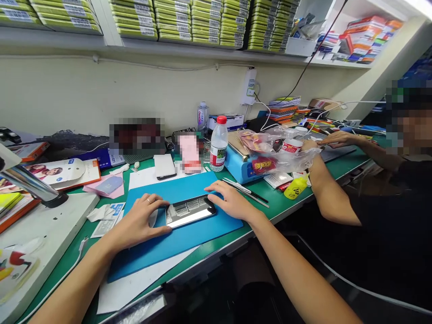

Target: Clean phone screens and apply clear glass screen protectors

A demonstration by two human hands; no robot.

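Observation:
A smartphone point(191, 211) with a dark, glossy screen lies over the blue mat point(205, 237), its glass reflecting the stacked packs above. My left hand point(139, 221) grips its left end, thumb along the near edge and fingers at the far corner. On the right end, my right hand point(232, 200) has its thumb at the corner; its other fingers reach past the far edge. A small translucent piece point(153, 218) shows beneath my left palm. To the right of the mat rest thin tools point(248, 191), pale and black.
A red-capped bottle point(218, 146) stands behind the mat, beside a blue box point(236, 164) with plastic bags on it. A yellow bottle point(295, 188) sits near the edge. At right, a co-worker's arm point(332, 193) extends over the bench. A metal lamp arm point(33, 182) intrudes at left.

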